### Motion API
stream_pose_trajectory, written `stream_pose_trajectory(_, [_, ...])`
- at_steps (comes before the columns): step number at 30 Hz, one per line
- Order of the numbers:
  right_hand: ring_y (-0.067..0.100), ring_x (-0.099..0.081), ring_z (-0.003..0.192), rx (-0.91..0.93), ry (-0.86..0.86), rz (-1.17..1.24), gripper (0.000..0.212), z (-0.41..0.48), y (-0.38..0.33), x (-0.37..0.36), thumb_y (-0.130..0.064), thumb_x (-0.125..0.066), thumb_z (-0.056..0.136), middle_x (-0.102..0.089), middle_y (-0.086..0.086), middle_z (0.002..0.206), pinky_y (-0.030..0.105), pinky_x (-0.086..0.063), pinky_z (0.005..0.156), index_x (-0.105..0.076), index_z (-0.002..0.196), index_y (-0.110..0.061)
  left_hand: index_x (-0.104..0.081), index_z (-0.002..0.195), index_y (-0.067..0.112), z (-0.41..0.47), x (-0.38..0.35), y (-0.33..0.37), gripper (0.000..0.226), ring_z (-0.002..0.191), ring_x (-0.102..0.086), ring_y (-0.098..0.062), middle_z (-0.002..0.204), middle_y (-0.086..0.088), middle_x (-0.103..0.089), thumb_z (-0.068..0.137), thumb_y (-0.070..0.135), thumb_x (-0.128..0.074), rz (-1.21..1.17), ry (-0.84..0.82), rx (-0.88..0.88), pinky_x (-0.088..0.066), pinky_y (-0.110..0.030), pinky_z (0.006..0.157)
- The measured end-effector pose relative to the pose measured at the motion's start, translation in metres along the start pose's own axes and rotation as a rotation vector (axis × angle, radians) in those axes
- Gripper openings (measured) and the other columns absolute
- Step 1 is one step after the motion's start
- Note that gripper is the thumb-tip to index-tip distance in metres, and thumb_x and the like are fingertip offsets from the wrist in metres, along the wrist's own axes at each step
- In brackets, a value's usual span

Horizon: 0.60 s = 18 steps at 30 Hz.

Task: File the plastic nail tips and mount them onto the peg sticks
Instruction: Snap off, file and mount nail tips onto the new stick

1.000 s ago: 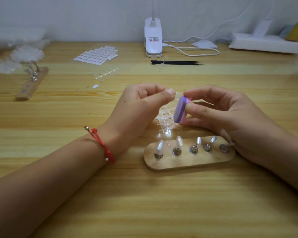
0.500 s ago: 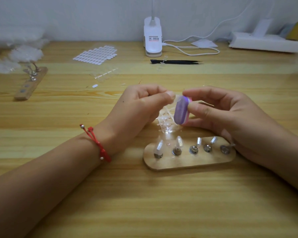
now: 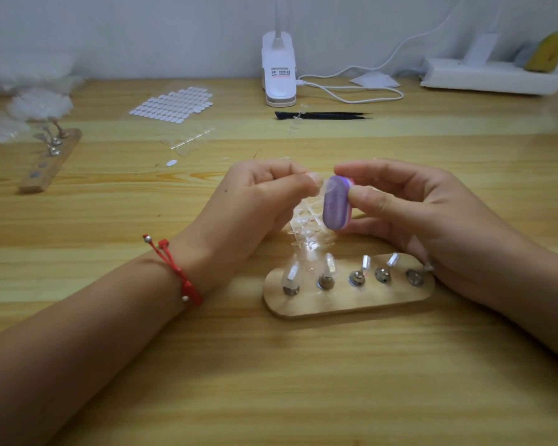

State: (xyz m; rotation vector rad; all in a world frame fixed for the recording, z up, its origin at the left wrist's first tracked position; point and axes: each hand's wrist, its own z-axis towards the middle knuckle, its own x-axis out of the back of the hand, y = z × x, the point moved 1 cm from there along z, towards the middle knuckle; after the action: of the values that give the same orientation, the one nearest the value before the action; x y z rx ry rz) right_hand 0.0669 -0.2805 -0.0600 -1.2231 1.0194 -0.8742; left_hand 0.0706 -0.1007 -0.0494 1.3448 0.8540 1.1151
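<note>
Left hand [image 3: 255, 204]: thumb and forefinger were pinched together on a clear nail tip [image 3: 322, 188], which was glassy and hard to make out. The grip was the same as a second before.
Right hand [image 3: 416, 207]: it gripped the file block [image 3: 335, 202], thumb on the near edge and fingers curled over the top and far side.
File block: its upper left edge touched the pinched nail tip. A second earlier it leaned and showed more of its pink edge. At this moment it stood nearly upright with its broad purple face turned to the camera, in about the same place above the table.
Strip of nail tips [image 3: 306, 226]: it lay on the table under the two hands, just behind the peg board, unmoved.
Peg board [image 3: 351, 302]: the wooden oval lay near the front of the table [image 3: 271, 381], below the hands, where it had been.
Peg sticks [image 3: 356, 276]: five stood in a row on the board. The two on the left carried clear tips, as before, and the rightmost was partly hidden by the right hand.
Red bracelet [image 3: 174, 268]: it sat on the left wrist.
Back of the table: a white lamp base [image 3: 279, 72], black tweezers [image 3: 322, 115], a sheet of white tabs [image 3: 173, 104] and a second board [image 3: 50, 159] at far left had all stayed put.
</note>
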Motion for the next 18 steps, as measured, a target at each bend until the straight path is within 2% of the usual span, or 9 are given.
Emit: stream_pose_trajectory(18, [0.018, -0.072, 0.085, -0.001, -0.012, -0.035, 0.023, -0.0015, -0.0012, -0.0001, -0.022, -0.069, 0.072, -0.076, 0.004, 0.093, 0.023, -0.056, 0.076, -0.077, 0.094, -0.021, -0.061, 0.059, 0.019, 0.0001, -0.0016, 0.002, 0.018, 0.042, -0.019, -0.008, 0.045, 0.009, -0.026, 0.075, 0.026, -0.064, 0.013, 0.05, 0.022, -0.018, -0.018, 0.04])
